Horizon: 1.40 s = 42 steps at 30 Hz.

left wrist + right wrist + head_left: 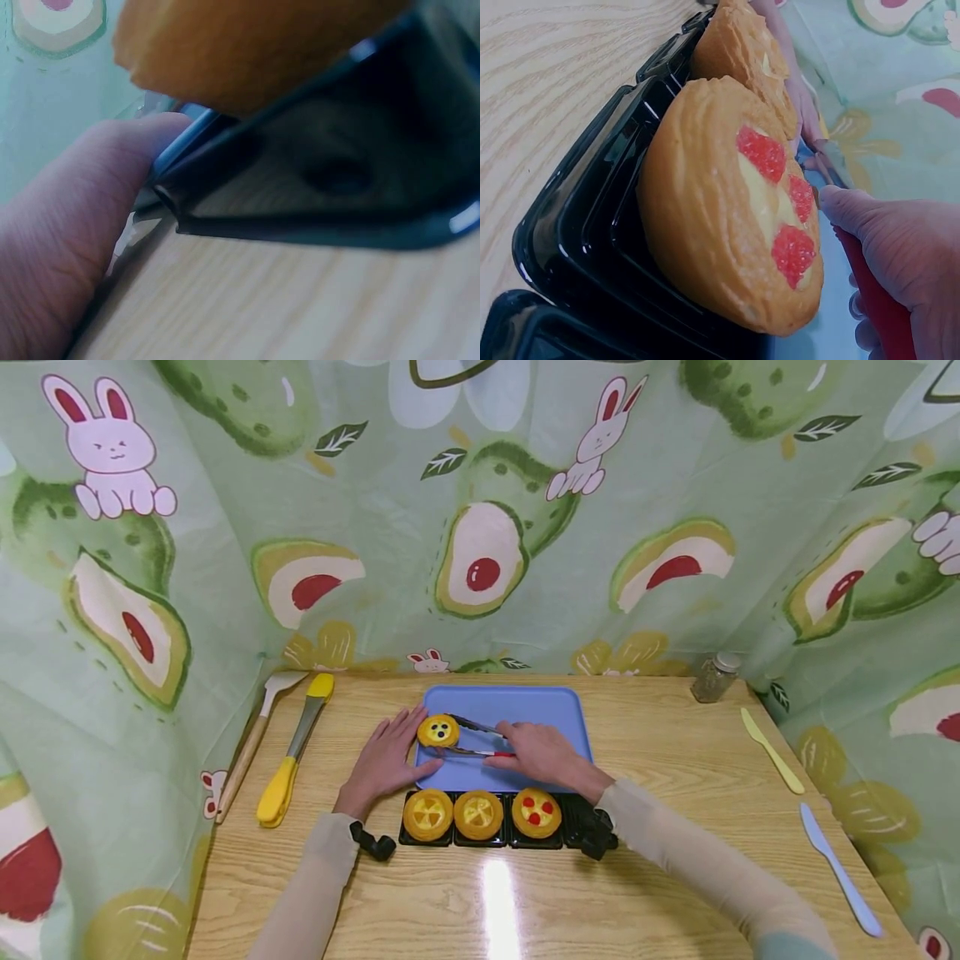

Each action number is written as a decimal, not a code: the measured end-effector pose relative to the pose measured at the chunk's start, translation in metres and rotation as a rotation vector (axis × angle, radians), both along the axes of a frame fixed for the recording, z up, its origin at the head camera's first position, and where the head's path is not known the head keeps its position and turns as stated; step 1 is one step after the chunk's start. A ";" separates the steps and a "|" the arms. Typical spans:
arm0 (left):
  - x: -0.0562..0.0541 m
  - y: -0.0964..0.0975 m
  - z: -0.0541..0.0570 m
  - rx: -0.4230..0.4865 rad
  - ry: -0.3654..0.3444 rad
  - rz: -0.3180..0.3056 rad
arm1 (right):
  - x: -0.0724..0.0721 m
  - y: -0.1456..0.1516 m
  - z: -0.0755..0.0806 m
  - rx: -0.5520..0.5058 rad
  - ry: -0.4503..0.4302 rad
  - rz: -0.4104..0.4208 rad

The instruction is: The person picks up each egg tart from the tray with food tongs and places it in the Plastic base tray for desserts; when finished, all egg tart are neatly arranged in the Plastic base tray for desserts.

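My right hand (542, 758) grips a pair of tongs (480, 752) with a red handle (877, 300), above the blue tray (517, 700). The tongs' arms reach left, their tips at either side of a tart (438, 732) topped with dark berries. This tart sits at the tray's left end. My left hand (386, 764) rests along the tray's left edge, fingers straight, thumb (82, 195) over the near corner. Close in front of the tray, a row of black plastic compartments (300, 172) holds a tart with red pieces (735, 210) and two with pale wedges (429, 815).
To the left lie a wooden-handled spatula (255, 739) and yellow-and-grey tongs (294, 756). A small lidded jar (715, 678) stands at the back right. Yellow (772, 751) and blue (838, 868) plastic knives lie along the right side. A printed curtain (390, 527) surrounds the table.
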State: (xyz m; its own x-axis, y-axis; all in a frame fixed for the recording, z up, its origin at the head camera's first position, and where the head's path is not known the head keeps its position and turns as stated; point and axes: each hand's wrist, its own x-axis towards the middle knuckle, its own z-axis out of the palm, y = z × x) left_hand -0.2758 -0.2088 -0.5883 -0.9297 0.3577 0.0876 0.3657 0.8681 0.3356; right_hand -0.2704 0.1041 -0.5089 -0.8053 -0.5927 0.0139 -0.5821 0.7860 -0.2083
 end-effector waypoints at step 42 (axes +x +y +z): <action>0.000 0.001 0.003 0.013 0.013 -0.020 | 0.145 0.142 0.037 -0.199 0.147 -0.393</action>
State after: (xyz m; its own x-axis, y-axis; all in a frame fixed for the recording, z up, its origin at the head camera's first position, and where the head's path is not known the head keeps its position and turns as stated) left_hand -0.2754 -0.2079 -0.5854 -0.9212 0.3750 0.1040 0.3872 0.8564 0.3416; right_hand -0.1256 0.2462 -0.4722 -0.9493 -0.2174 0.2272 -0.2829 0.9059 -0.3153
